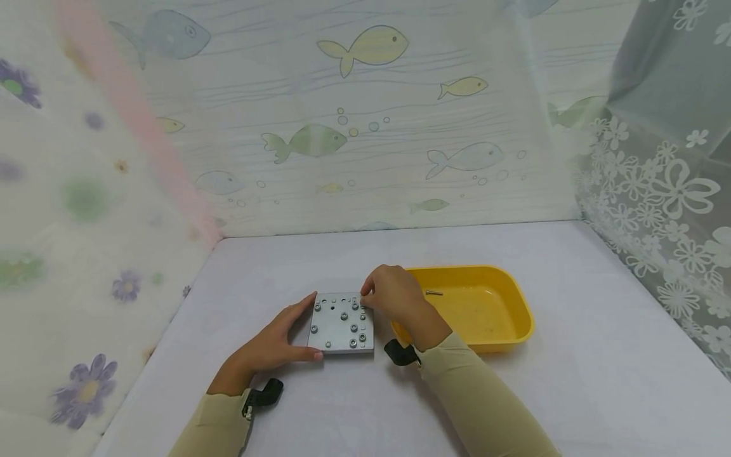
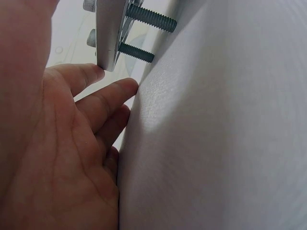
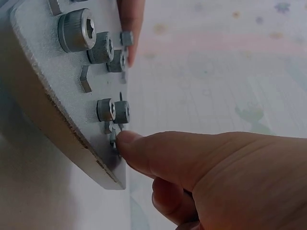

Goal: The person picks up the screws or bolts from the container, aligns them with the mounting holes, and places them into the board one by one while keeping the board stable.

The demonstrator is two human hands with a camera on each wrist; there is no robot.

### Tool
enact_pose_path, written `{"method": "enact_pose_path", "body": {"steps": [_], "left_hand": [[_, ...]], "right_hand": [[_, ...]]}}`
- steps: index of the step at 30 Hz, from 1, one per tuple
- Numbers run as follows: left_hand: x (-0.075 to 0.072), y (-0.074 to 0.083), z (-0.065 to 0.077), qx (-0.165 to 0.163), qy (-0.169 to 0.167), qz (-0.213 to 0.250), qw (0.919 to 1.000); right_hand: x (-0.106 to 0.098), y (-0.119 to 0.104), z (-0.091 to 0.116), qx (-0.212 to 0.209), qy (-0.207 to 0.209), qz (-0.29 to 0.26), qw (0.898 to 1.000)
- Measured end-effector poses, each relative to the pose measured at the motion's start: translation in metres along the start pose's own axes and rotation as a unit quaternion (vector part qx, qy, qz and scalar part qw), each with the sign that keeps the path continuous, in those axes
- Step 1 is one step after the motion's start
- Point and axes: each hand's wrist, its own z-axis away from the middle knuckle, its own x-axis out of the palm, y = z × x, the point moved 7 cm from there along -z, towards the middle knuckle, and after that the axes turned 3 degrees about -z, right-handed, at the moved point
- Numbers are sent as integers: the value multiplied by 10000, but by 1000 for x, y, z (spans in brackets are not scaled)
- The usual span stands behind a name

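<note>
A square silver metal plate (image 1: 331, 329) stands on the table, its top dotted with several socket-head bolts and holes of varied shape. Threaded bolt shanks (image 2: 152, 19) stick out of its underside. My left hand (image 1: 273, 346) holds the plate from the left, thumb at the near edge and index fingertip at the far left corner. At the far right corner, my right hand (image 1: 398, 297) pinches a small bolt (image 3: 114, 138) between thumb and index finger at the plate's surface. The fingertips hide part of that bolt.
Right of the plate, a yellow tray (image 1: 480, 317) sits partly behind my right hand and wrist. One loose bolt (image 1: 434, 292) lies in it. A white cloth covers the table (image 1: 571, 381); patterned curtains (image 1: 371, 158) hang behind and at both sides.
</note>
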Motion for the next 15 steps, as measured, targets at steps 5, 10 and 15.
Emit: {"method": "enact_pose_path", "body": {"steps": [5,10,15], "left_hand": [[1,1,0,17,7,-11,10000],[0,1,0,-8,-4,-29,10000],[-1,3,1,-10,-42,12,10000]], "right_hand": [[1,0,0,-13,-5,93,10000],[1,-1,0,-57,-3,94,9999],[-1,0,0,25,76,-44,10000]]}}
